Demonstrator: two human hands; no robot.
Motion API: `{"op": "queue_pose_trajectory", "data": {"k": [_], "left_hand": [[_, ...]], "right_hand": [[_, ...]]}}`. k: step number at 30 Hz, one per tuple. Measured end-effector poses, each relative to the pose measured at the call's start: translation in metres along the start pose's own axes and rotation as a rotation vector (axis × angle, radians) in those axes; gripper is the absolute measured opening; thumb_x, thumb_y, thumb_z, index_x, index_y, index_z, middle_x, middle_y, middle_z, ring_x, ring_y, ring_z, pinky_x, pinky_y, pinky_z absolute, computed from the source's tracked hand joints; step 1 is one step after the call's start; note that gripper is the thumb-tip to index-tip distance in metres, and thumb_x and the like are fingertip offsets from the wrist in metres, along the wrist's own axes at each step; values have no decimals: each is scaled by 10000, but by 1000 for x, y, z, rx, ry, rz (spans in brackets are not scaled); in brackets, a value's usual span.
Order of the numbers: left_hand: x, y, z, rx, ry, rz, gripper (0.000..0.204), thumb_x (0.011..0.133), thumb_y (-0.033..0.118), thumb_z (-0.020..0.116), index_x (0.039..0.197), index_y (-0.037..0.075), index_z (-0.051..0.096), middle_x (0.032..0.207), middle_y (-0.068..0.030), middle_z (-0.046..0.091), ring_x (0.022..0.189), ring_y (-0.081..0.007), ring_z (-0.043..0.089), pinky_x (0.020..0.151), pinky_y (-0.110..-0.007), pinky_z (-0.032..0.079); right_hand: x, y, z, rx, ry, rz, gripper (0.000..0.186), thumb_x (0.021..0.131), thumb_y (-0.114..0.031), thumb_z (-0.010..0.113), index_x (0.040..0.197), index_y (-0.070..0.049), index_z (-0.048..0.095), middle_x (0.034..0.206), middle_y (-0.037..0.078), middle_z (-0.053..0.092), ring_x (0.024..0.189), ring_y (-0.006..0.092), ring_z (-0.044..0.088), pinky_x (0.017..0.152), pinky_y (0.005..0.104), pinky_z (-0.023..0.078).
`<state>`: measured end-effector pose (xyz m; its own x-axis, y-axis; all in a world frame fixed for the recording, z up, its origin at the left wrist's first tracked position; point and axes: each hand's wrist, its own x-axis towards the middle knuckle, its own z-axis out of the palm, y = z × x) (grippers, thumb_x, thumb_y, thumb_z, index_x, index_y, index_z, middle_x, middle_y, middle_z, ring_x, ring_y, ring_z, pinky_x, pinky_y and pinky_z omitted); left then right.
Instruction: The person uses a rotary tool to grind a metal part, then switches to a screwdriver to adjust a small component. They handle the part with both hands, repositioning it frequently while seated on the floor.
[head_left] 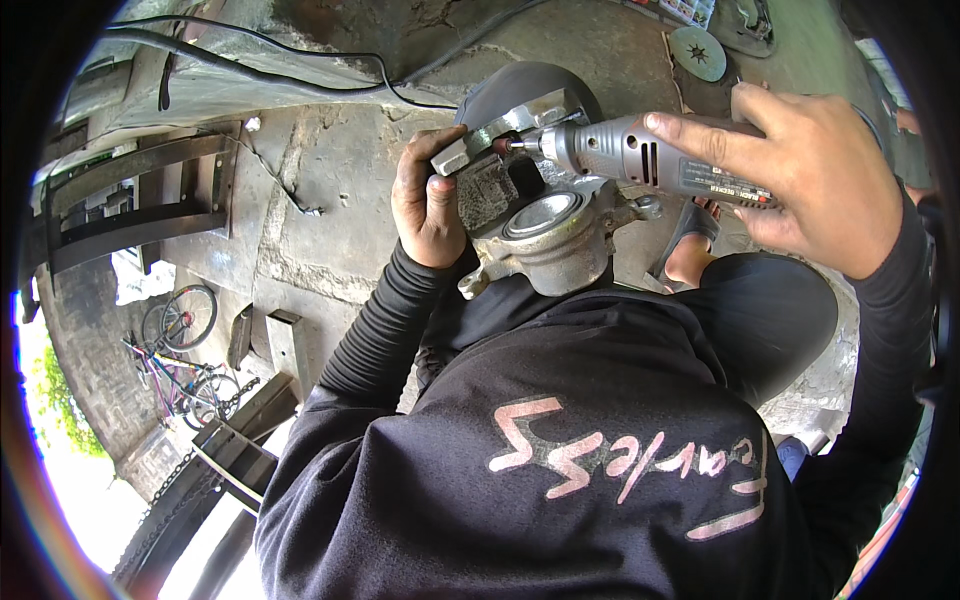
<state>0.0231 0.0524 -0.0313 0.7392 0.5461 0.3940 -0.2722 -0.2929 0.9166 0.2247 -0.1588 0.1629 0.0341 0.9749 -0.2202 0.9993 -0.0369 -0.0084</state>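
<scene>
A metal brake caliper (555, 240) rests on my lap, its round piston facing up. My left hand (430, 205) is closed around the caliper's left end, thumb and fingers on its thick outer bar. In my right hand (815, 175) is a grey rotary tool (655, 160), pointing left with my index finger stretched along its body. The small dark reddish bit (503, 145) at its tip sits at the inner side of the caliper's bar, touching or very close to it; I cannot tell which.
Black cables (290, 85) run across the ground beyond my knee. A dark metal frame (140, 210) stands at left, with a bicycle (185, 350) and steel beams (285, 345) nearer. At the far right lies a round disc (698, 54). A sandalled foot (688, 250) shows beside the caliper.
</scene>
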Motion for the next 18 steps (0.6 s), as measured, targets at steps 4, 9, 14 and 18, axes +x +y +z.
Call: {"op": "queue_pose_trajectory", "data": {"k": [4,9,14,18], "left_hand": [[0,1,2,-5,13,-1,546,944,463,473,1143,-41,541,1004,-121,566,941,-193,545,868,-301,408],[0,1,2,-3,14,15,541,944,457,478,1141,-43,542,1011,-123,564,942,-192,542,863,-300,407],[0,-1,1,8,12,30,539,943,456,479,1139,-41,544,1013,-123,561,942,-190,538,865,-303,404],[0,-1,1,12,11,16,528,946,450,475,1138,-38,543,1017,-128,565,949,-196,542,872,-307,405]], "right_hand": [[0,-1,0,22,12,-4,847,534,-44,719,1330,-256,519,735,69,467,664,246,529,603,368,449],[0,-1,0,-14,26,6,855,532,-50,729,1333,-261,515,736,69,466,671,244,531,605,368,449],[0,-1,0,11,6,1,856,542,-58,730,1342,-263,504,744,66,467,677,238,535,606,365,448],[-1,-2,0,3,1,7,850,552,-58,721,1346,-264,498,748,64,469,679,235,538,607,361,451]]}}
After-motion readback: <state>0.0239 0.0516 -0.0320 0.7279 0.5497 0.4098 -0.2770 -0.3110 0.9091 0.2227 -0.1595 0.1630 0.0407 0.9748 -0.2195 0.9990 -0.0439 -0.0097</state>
